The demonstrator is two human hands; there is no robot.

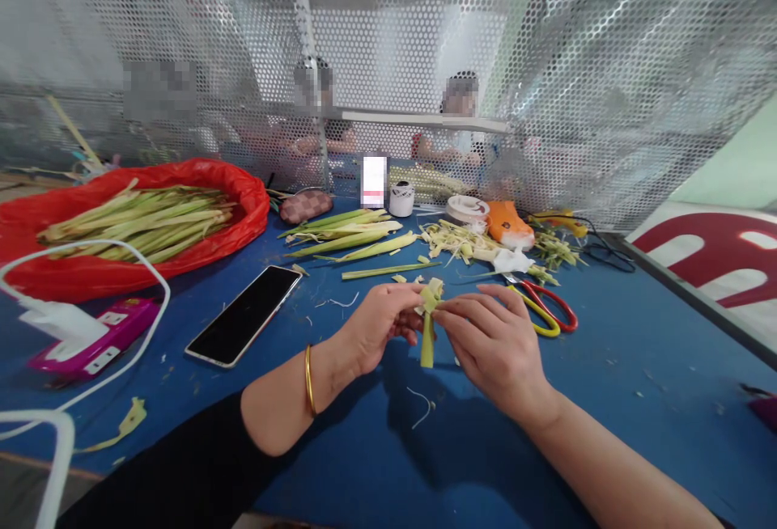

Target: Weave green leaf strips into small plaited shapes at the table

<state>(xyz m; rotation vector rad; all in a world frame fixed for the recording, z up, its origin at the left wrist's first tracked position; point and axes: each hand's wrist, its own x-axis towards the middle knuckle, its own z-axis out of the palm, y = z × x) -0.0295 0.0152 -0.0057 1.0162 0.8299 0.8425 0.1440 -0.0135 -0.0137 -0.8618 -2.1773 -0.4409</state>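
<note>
Between my two hands is a small woven piece of pale green leaf strips (428,301), with one broad flat strip hanging down from it. My left hand (388,319), a gold bangle at its wrist, pinches the piece from the left. From the right, the fingertips of my right hand (494,339) press together on its edge. Just beyond my hands lie a cut leaf strip (385,270) and several green leaf pieces (352,238). Scissors with red and yellow handles (546,306) rest beyond my right hand.
A red plastic bag (243,222) of long leaves stands at left. Nearer are a black-screened phone (244,317) and a purple power strip (115,343) with a white cable. Leaf scraps (455,242), a tape roll (467,209) and an orange packet (508,223) sit before a perforated metal screen (394,52).
</note>
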